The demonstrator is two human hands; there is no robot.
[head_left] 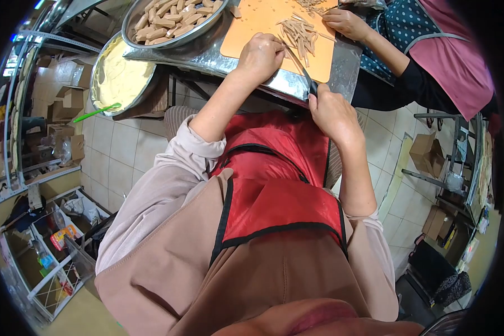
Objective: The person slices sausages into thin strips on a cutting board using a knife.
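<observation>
My right hand [335, 113] is wrapped round the black handle of a knife [298, 61], its blade angled up and left over the orange cutting board [239, 40]. Close to the blade's tip, my left hand [261, 57] has its fingers curled in; what they hold, if anything, is hidden. Just beyond the knife lies a pile of thin brown strips [299, 38], which look like cut sausage. A large metal bowl [176, 40] to the left of the board is full of pale brown, sausage-like pieces [171, 21].
A bowl of pale yellow cream [120, 73] with a green spatula [98, 112] stands lower, left of the metal table [347, 70]. At the right, another person's hand [344, 25] reaches over the board near smaller chopped bits. Shelves and cardboard boxes [428, 154] line both sides.
</observation>
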